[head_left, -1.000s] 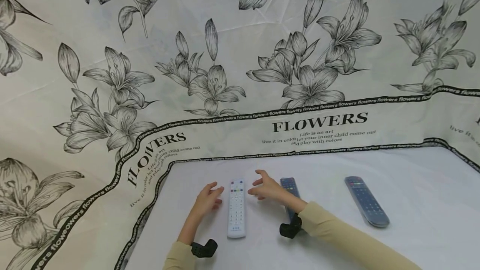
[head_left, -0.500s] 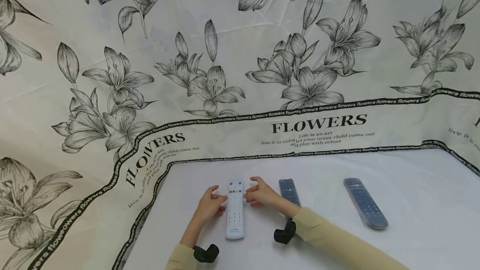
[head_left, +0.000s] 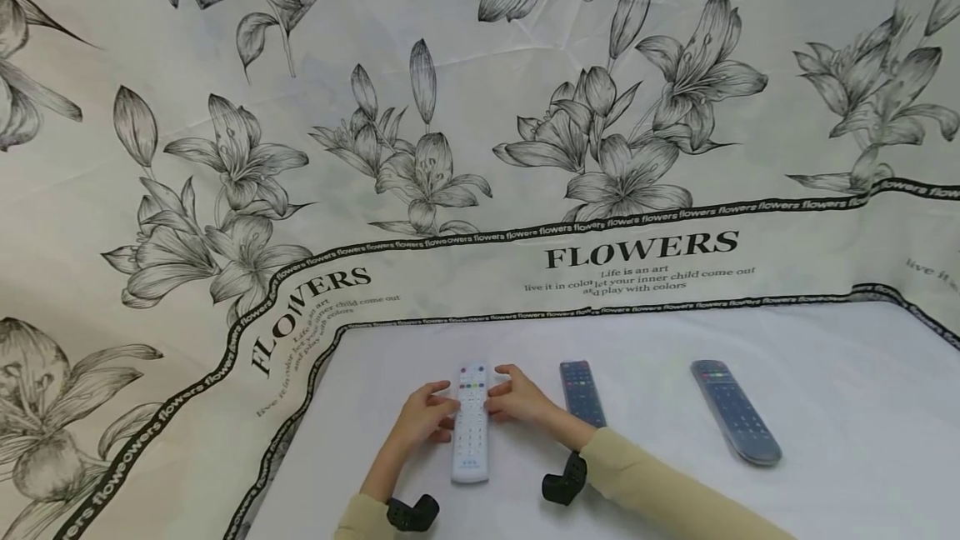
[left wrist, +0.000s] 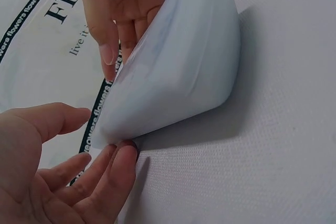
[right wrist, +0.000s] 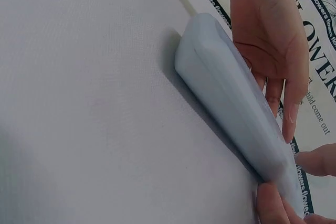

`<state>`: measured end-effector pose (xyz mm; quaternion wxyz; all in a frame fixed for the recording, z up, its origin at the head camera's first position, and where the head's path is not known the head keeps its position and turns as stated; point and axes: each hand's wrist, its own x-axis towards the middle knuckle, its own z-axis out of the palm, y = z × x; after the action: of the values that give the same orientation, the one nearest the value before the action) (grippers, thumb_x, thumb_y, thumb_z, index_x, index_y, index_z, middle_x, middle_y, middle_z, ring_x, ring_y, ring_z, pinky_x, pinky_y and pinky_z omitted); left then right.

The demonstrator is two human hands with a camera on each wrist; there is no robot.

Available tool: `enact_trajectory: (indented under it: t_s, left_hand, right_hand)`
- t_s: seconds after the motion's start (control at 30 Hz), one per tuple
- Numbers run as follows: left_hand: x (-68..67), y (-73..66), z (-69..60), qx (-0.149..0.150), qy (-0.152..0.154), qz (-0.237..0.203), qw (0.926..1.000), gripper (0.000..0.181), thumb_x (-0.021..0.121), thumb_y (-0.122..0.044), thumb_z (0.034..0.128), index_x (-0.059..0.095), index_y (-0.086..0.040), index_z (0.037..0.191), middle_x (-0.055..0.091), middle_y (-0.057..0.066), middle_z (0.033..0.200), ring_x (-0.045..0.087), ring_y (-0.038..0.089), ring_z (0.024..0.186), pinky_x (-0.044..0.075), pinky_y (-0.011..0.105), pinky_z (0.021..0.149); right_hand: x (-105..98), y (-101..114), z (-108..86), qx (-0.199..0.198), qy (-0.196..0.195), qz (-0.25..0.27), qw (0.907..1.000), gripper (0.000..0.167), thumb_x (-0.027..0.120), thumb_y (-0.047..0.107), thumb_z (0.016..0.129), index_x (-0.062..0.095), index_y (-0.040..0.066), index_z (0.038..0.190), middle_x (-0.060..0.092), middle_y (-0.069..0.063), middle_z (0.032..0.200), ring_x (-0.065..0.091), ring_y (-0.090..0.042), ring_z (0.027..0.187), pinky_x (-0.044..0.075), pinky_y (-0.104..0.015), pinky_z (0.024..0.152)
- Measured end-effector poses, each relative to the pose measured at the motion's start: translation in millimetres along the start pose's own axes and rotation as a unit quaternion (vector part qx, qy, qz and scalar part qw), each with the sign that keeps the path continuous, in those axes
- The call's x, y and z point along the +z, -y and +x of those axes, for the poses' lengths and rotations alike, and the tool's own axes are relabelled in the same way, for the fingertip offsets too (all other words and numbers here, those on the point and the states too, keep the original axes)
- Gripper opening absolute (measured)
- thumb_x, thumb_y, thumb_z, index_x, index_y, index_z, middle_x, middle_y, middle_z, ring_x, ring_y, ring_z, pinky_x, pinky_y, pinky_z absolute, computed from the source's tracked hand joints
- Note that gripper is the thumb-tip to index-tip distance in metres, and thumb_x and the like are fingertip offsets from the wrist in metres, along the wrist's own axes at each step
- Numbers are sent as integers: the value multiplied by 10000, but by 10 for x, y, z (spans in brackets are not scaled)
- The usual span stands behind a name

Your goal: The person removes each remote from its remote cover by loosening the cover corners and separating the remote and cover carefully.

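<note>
A white remote control lies lengthwise on the white tabletop between both hands. My left hand is at its left edge, with fingertips touching that side. My right hand reaches the opposite edge, also touching with its fingertips. In the left wrist view the smooth, pale side of the remote control fills the middle, and a fingertip of the left hand meets its lower edge. The right wrist view has the remote control slanting down toward the right hand's fingers. Neither hand's fingers wrap round it.
A dark remote control lies just right of the right hand, partly behind the forearm. Farther right is another dark remote control in a clear cover. A floral printed cloth rises behind the table. Each wrist carries a black camera.
Both hands have moved in toward the white remote control, the left hand rightward and the right hand leftward and nearer. Their fingertips now reach its sides. The remotes stay put.
</note>
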<state>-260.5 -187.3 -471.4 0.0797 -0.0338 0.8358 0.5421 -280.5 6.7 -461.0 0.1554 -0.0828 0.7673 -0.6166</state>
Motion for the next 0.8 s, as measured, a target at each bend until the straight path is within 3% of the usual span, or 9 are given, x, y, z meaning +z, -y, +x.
enact_trajectory:
  t_s: [0.33,0.57,0.8]
  left_hand:
    - [45,3,29,-42,106,18,9999,534,646,-137,875,481,55,1345,612,142,1066,620,119,727,560,256,588]
    - [83,-2,2,-42,-13,99,9999,483,632,-113,885,512,51,1323,601,148,1092,604,119,737,548,252,582]
    - [129,-2,-33,166,-162,390,9990,476,619,-122,902,506,44,1333,604,167,1131,591,125,770,541,266,591]
  right_hand:
    - [56,33,-48,44,-92,-886,9960,635,708,54,774,439,-133,1318,620,-207,1145,635,-240,948,568,-335,788]
    - [77,16,-55,-3,29,-719,9974,580,696,10,782,465,-154,1288,618,-240,1174,648,-253,970,574,-327,771]
    - [83,24,-55,51,-34,-774,9970,578,698,5,789,467,-140,1299,613,-227,1175,644,-226,942,572,-320,753]
